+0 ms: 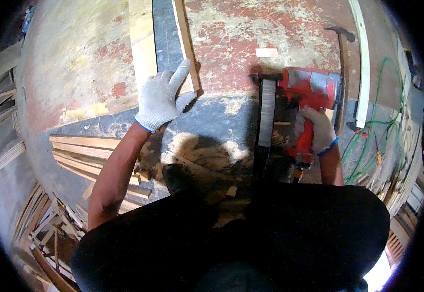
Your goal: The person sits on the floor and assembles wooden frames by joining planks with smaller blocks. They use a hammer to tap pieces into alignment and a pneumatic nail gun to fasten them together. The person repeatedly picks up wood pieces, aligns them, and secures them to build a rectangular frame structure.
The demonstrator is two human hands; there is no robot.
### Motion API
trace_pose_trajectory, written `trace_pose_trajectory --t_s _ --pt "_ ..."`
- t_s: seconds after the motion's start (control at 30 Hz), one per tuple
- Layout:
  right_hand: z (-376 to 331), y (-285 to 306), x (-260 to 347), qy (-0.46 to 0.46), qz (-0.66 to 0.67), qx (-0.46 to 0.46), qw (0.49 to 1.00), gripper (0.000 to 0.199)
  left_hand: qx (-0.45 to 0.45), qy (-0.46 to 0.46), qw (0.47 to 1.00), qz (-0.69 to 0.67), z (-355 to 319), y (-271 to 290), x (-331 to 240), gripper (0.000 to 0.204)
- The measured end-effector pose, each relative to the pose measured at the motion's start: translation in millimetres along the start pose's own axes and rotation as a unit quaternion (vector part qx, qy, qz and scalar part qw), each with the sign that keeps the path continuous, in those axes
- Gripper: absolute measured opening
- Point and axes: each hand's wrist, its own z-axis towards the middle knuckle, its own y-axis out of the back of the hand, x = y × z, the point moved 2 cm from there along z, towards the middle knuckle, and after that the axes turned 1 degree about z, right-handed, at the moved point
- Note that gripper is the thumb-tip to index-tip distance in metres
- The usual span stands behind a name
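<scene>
My left hand (pixel 161 100), in a pale knitted glove, lies over the near end of a wooden frame. Its fingers curl over the crosspiece, the index finger reaches along a narrow wood strip (pixel 184 44), and the thumb rests by the corner. A wide pale board (pixel 143 36) runs away from me on the frame's left side. My gloved right hand (pixel 316 127) is wrapped around the handle of a red nail gun (pixel 309 92). The gun lies to the right of the frame, apart from it, with its long magazine (pixel 266 114) toward the frame.
Several loose wood strips (pixel 88 142) lie left, under my left forearm. A hammer (pixel 342 63) and a long pale strip (pixel 360 63) lie right, near a tangled green cord (pixel 372 126). A small wood block (pixel 266 52) sits beyond the gun. Scrap wood (pixel 51 228) is piled lower left.
</scene>
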Motion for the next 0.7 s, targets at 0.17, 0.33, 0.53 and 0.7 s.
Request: trace_pose_trajectory --t_s 0.17,0.33,0.53,0.7 --pt "-2 -40 10 -0.06 0.162 0.169 0.97 0.023 0.01 0.016 1.0 -0.004 -2 -4 0 0.081" --pt "10 -66 8 -0.11 0.183 0.242 0.946 0.02 -0.001 0.007 1.0 -0.005 -1 -3 -1 0.08" --pt "16 -80 3 -0.158 0.238 0.303 0.909 0.024 -0.006 0.005 1.0 -0.011 -1 -5 -1 0.082" --pt "21 -89 2 -0.135 0.176 0.302 0.927 0.02 -0.002 0.01 1.0 -0.009 -1 -7 2 0.083"
